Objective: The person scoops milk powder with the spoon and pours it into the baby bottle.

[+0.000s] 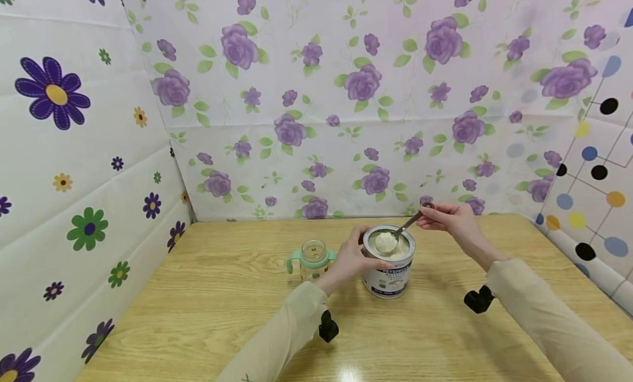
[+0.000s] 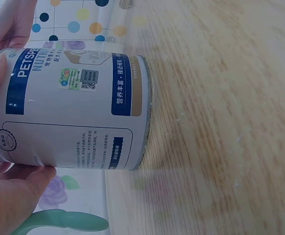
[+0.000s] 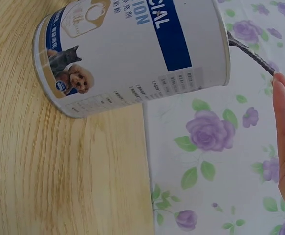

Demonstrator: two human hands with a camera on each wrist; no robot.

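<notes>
A white and blue can (image 1: 388,283) of milk powder stands without its lid on the table. My left hand (image 1: 352,262) grips its side near the rim, and the left wrist view shows fingers and thumb around the can (image 2: 74,105). With my right hand (image 1: 457,223) I pinch the dark handle of a spoon (image 1: 409,222) that slants down into the can's mouth. Heaped cream-coloured powder (image 1: 386,242) fills the spoon's bowl, with more powder beneath it. In the right wrist view the dark handle (image 3: 254,58) crosses the rim into my fingers.
Just left of the can stands a clear baby bottle (image 1: 314,253) with a mint-green collar and side handles, partly behind my left forearm. A flowered cloth wall (image 1: 336,145) rises at the table's back edge. Patterned sheets flank the wooden table (image 1: 207,316) on both sides.
</notes>
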